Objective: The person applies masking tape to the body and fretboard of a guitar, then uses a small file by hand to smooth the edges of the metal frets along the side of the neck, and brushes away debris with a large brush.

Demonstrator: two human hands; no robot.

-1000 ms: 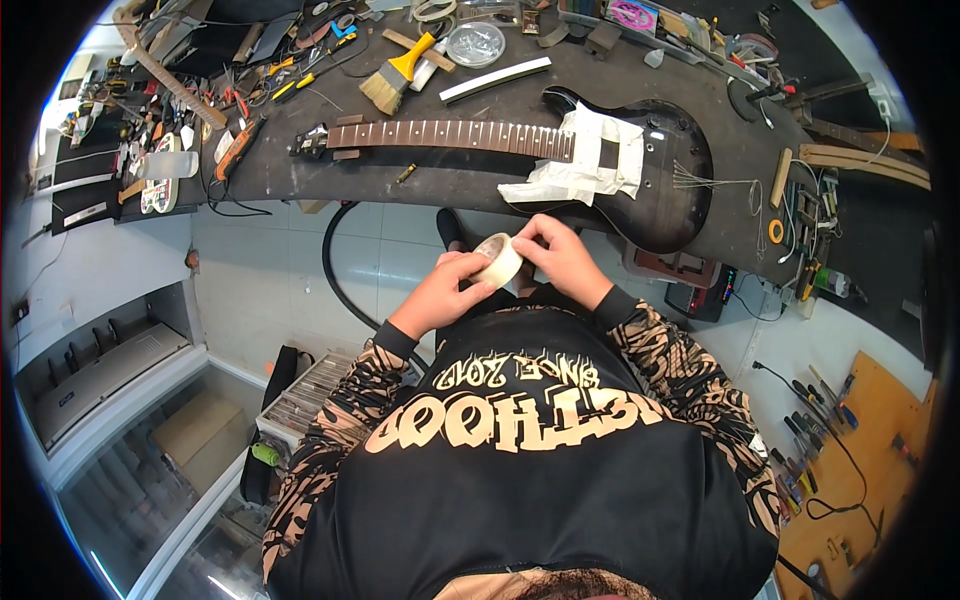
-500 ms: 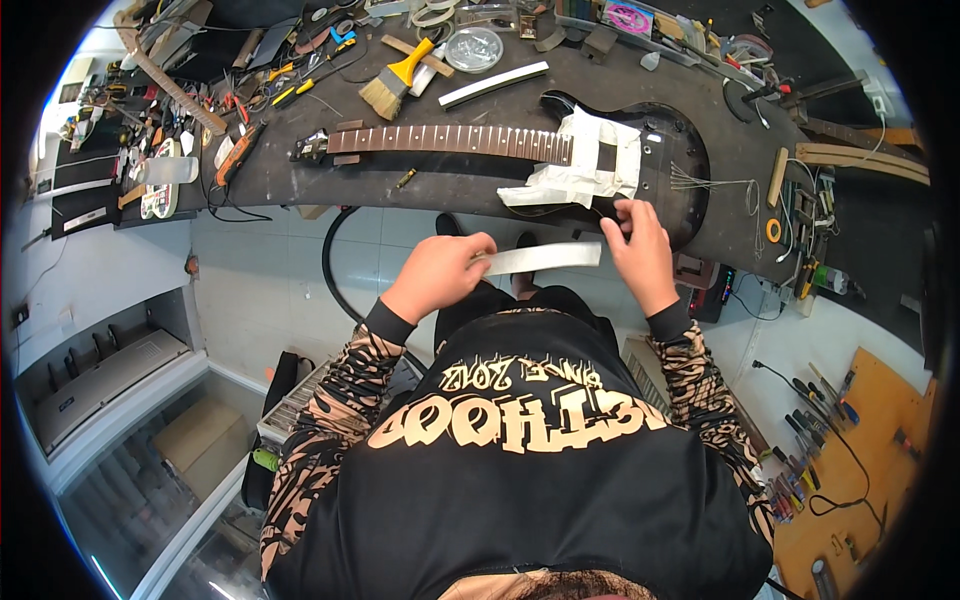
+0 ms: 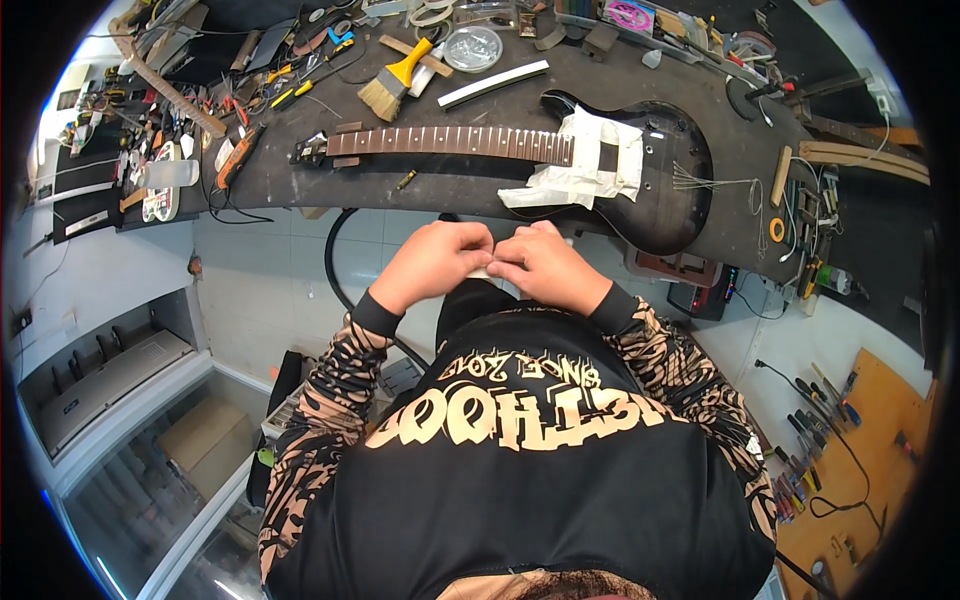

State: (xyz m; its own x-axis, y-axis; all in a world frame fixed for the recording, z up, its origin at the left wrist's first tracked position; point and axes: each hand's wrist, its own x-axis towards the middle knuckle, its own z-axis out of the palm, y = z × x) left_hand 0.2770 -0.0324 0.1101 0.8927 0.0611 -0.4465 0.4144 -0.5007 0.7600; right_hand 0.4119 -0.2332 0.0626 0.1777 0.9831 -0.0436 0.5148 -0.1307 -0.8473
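The dark bench (image 3: 300, 185) spans the far side of the view, its near edge bowing just beyond the hands. On it lies a guitar (image 3: 500, 145), long axis running left to right: the neck (image 3: 430, 138) points left, and the glossy dark body (image 3: 670, 205) sits at the right, its lower curve reaching the bench's near edge. Between neck and edge, a stretch of bare surface leaves some room. Pale, overlapping masking tape (image 3: 560, 182), ragged in outline, covers part of the body.

The left hand (image 3: 435, 262) and right hand (image 3: 550, 265) meet in front of the bench, apart from the guitar, with open floor to the left. Each grip is closed, thumb against fingers, and both pinch one pale strip (image 3: 481, 272). Beyond the neck lie a white-topped bar (image 3: 493, 84) and a yellow-handled brush (image 3: 403, 70).

The strip sits where the thumbs meet. Only a matte, creamy sliver shows below the fingertips, so its long axis and direction cannot be told. A small brass-coloured piece (image 3: 406, 180) lies below the neck.
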